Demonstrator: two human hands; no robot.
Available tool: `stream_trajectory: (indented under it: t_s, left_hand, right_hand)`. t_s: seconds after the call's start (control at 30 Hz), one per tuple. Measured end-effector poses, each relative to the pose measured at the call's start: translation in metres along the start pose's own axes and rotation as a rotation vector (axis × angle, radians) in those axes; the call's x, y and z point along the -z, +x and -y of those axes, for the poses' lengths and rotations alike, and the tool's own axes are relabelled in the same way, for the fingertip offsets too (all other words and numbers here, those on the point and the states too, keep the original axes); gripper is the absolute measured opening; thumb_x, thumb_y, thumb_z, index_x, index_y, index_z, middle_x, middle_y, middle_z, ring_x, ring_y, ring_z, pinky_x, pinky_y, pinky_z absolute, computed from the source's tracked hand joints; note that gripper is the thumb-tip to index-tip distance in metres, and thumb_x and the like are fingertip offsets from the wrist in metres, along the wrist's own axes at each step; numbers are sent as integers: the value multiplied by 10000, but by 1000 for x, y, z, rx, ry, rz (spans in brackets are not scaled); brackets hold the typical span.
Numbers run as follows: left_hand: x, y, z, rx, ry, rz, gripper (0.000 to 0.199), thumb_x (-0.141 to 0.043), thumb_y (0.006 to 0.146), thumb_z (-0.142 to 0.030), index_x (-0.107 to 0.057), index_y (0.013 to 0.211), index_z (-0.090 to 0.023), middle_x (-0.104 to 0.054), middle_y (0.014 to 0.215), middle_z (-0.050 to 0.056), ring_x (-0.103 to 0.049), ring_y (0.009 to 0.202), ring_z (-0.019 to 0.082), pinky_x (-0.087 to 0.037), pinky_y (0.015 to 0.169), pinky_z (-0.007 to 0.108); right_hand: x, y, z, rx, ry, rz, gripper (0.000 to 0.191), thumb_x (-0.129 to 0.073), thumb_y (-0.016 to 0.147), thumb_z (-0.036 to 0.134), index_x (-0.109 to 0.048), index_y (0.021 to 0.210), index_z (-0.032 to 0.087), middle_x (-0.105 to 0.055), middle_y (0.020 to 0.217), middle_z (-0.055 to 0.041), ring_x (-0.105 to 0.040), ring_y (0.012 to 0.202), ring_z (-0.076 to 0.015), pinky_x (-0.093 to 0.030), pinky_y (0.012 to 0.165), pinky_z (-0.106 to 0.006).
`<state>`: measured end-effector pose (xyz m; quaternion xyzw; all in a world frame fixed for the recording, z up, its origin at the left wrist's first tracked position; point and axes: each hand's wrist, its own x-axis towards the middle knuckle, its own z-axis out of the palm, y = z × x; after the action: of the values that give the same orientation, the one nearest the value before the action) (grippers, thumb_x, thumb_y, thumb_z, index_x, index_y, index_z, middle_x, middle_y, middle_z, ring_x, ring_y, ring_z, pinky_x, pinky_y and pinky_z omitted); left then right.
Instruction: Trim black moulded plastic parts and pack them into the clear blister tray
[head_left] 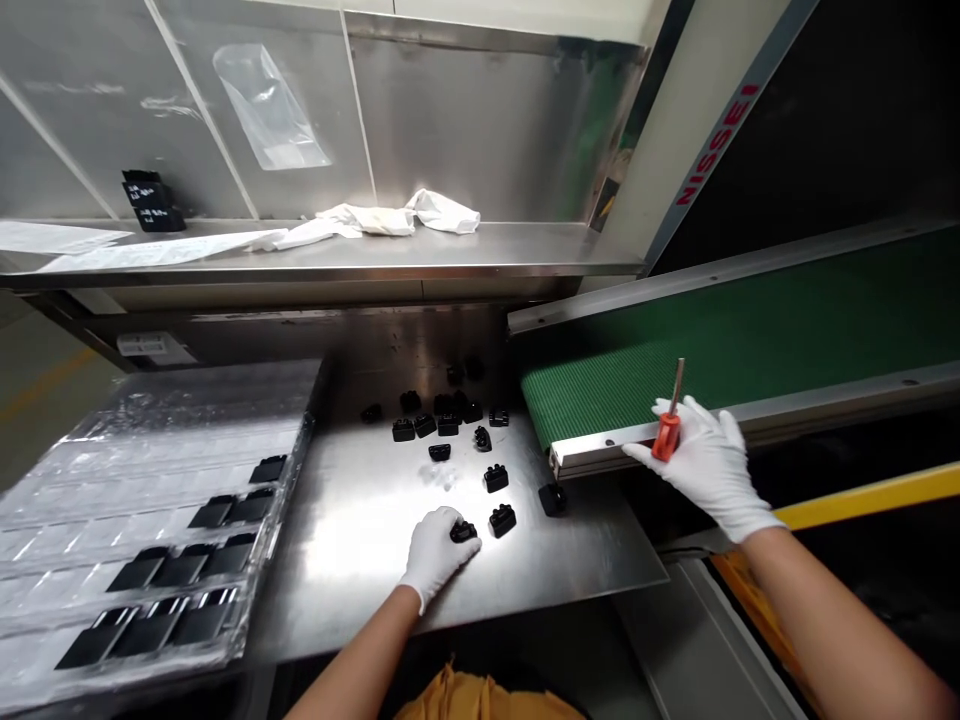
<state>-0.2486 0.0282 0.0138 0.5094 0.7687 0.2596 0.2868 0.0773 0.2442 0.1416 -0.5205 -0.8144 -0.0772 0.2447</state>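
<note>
Fingers [447, 532] on the left hand [433, 558], what are they doing?

Curled down over a black moulded part [463, 532] on the steel table [360, 560], touching it. I can't tell whether that's a firm grip or only a light touch.

And the right hand [709, 465]?

Clenched around an orange-handled screwdriver [666, 437], shaft pointing up, just above the metal edge rail [622, 450] at the end of the green conveyor belt [600, 395]. Held like that, the tip seems kept off the belt.

Why are the other pieces spread about?

Several more black moulded parts [495, 478] lie loose on the steel, some spaced apart, probably so one can be picked out without nudging its neighbours. A tighter cluster sits farther back.

What's to the left?

A clear plastic tray [150, 480] with black pieces [150, 625] lined up in rows, apparently seated in its recesses to keep them apart.

Anything in the way?

The loose parts lie between the left hand and the conveyor end. Higher up, a steel shelf [375, 250] carries a white cloth [375, 218] and a black labelled packet [154, 200], both well above the hands.
</note>
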Motion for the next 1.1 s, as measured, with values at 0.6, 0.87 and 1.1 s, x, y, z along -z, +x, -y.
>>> stream_trajectory:
  t_s: [0.6,0.87,1.1]
  left_hand:
    - [-75,-118,15,523,-713,414,167,-711,682,-261,-576,735,-179,-615,673,-21,-583,615,136,-445,608,268]
    - [-127,-121,58,813,-884,313,208,-558,924,-362,-564,924,-154,-574,811,-8,-555,654,103,-482,596,251]
    - [-137,-133,83,837,-697,294,245,-577,931,-338,-576,1087,-149,-607,951,30,-587,733,123,-529,625,273]
  right_hand:
    - [54,-145,84,420,395,1302,117,-613,668,351,-653,722,254,-682,724,-53,-646,668,-234,-397,589,-307]
    - [-15,-180,102,625,53,1340,205,-567,701,265,-692,848,195,-738,808,-126,-706,738,-320,-367,573,-326]
    - [-22,-183,106,648,-10,1405,267,-595,653,223,-715,884,169,-747,835,-148,-714,766,-353,-431,603,-354]
